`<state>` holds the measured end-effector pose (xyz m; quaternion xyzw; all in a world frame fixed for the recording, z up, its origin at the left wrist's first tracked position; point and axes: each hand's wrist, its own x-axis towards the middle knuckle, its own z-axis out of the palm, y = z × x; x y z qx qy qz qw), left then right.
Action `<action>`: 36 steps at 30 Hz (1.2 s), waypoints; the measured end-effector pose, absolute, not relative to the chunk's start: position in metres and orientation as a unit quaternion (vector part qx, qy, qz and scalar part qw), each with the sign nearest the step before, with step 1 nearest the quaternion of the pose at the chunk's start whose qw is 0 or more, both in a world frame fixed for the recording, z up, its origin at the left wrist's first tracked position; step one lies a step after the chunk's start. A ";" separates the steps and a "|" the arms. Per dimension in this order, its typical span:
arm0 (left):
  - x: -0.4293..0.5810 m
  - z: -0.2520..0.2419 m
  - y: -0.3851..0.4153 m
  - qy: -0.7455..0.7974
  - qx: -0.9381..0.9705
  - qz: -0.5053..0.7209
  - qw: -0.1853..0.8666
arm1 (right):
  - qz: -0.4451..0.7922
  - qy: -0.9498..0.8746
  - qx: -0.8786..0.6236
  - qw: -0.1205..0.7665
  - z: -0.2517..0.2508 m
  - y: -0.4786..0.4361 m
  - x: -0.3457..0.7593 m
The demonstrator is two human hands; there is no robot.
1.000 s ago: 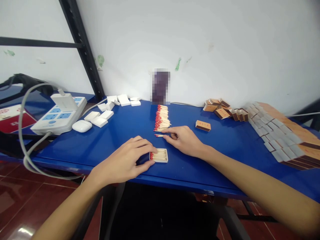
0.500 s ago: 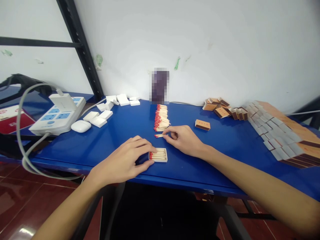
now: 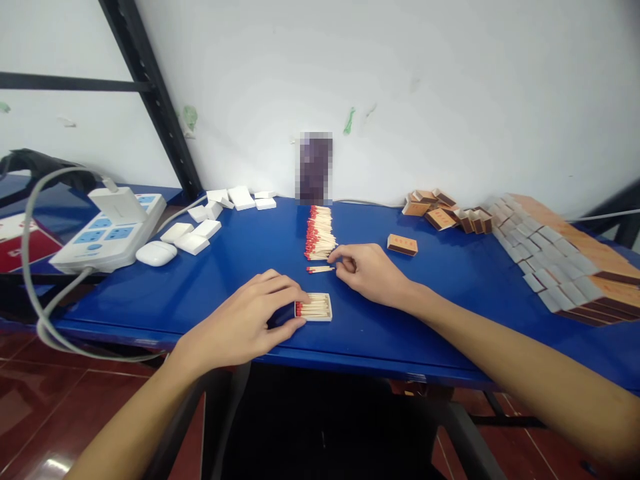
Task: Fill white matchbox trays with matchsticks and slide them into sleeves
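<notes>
A white matchbox tray lies near the table's front edge, partly filled with red-tipped matches. My left hand holds this tray at its left end, thumb in front and fingers over the far side. Farther back, a long pile of red-headed matches stretches toward the wall. A few loose matches lie just in front of the pile. At the pile's near right corner is my right hand, its index finger and thumb curved and slightly apart, with nothing visible between them.
A closed matchbox lies right of the pile. Behind it are several matchbox sleeves, and a large stack of sleeves fills the right. White trays, an earbud case and a power strip occupy the left.
My right thumb and index finger have come off the few loose matches and shifted slightly back toward the pile's corner. My left hand stays on the tray. The view has shifted slightly.
</notes>
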<state>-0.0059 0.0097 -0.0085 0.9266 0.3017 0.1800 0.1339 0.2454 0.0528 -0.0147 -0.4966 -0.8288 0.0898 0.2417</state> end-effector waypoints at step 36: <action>-0.006 -0.007 0.008 0.296 0.925 0.186 0.147 | 0.130 -0.827 -0.497 0.228 -0.017 0.049 0.241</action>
